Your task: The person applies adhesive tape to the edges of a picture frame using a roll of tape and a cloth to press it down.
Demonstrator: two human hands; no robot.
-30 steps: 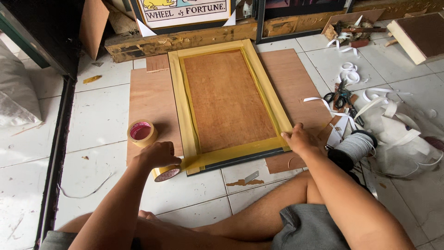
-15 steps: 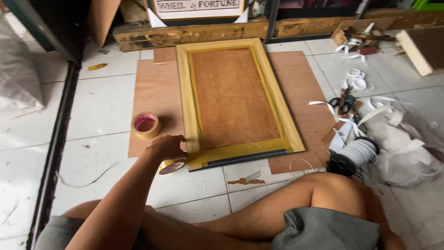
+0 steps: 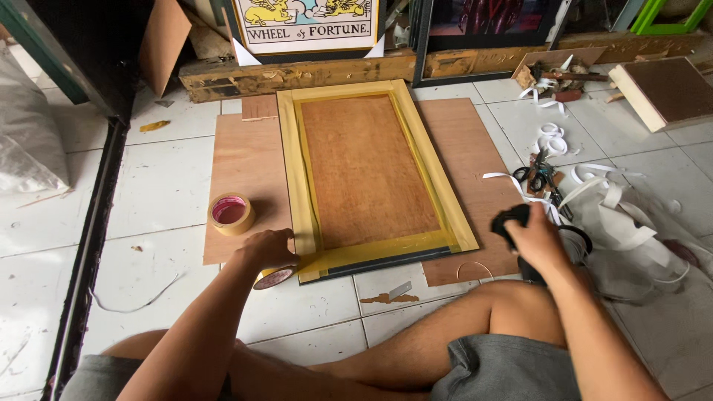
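gripping tape roll, left fingers curled (right fingers clutch black tool).

Left hand rests palm-down with fingers curled, while right hand is closed in a grip, both arms extended.

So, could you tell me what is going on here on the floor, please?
A person sits on the tiled floor in front of a framed board whose edges are covered in yellow-brown tape, lying on a plywood sheet. The left hand rests on a tape roll at the frame's near left corner. The right hand grips a dark tool beside the frame's right side; what kind of tool is unclear. A second tape roll lies to the left, untouched.
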